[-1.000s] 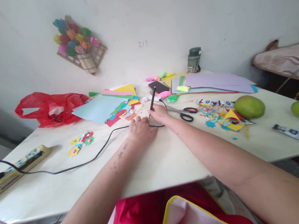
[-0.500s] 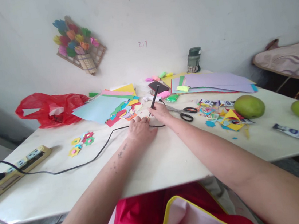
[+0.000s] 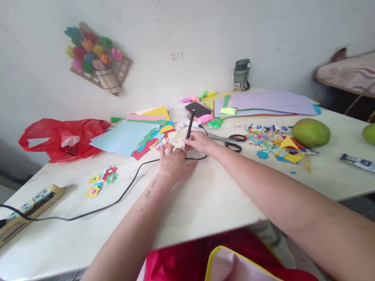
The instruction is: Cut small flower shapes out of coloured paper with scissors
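Observation:
My right hand (image 3: 199,142) grips a slim black pen (image 3: 190,126), its upper end leaning away to the right and its tip hidden behind my fingers. Close beside it, my left hand (image 3: 174,164) lies on the white table with fingers stretched out; whatever is under the fingertips is mostly hidden. A black cable (image 3: 119,198) runs under both hands. Colourful paper cut-outs (image 3: 151,143) lie just beyond the left hand. Black-handled scissors (image 3: 234,142) rest to the right of my right hand. Small paper flowers (image 3: 104,179) lie off to the left.
A power strip (image 3: 21,215) sits at the left edge, near a red plastic bag (image 3: 62,136). Paper scraps (image 3: 278,144), a green mango-like fruit (image 3: 311,132) and a glue tube (image 3: 366,164) occupy the right side. Coloured sheets (image 3: 268,102), a phone (image 3: 198,108) and a bottle (image 3: 242,75) stand behind.
The pen's upper end has shifted left and slightly down, with my right hand a little nearer my left. The fingers of my left hand have moved slightly. The view has shifted a little.

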A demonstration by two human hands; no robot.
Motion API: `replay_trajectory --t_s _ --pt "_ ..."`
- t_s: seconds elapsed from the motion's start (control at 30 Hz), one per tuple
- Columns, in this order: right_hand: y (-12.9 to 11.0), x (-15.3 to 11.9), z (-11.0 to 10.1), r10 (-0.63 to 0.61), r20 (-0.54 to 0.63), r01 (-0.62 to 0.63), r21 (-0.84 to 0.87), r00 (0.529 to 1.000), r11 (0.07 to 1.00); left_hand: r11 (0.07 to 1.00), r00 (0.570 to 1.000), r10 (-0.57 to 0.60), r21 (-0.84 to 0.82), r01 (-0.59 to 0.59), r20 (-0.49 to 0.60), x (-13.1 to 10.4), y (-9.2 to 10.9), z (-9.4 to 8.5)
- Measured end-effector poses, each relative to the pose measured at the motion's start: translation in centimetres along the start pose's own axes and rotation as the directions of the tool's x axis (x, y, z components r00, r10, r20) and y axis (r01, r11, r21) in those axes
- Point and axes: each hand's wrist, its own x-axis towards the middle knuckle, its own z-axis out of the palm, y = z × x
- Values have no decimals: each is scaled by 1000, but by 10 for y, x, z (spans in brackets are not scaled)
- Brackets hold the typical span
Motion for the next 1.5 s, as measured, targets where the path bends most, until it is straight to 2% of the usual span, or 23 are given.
replay_trajectory --t_s 0.3,0.6,0.93,1.23,1.5 --pt "10 5 -1 -59 82 50 112 995 992 1000 1000 1 -1 -1 -25 2 -2 3" --pt "2 -1 -6 -34 122 23 92 992 996 1000 999 -14 -20 13 -32 1 -2 2" --pt "2 0 -6 -29 92 30 -7 995 1000 999 1000 -19 -34 18 -20 1 -1 1" --pt "2 1 -5 -48 87 49 -9 995 999 999 1000 -20 -34 20 -24 2 -1 3" --pt "-1 0 -5 -14 91 17 -31 996 999 1000 999 -23 -18 23 -24 2 -1 3"
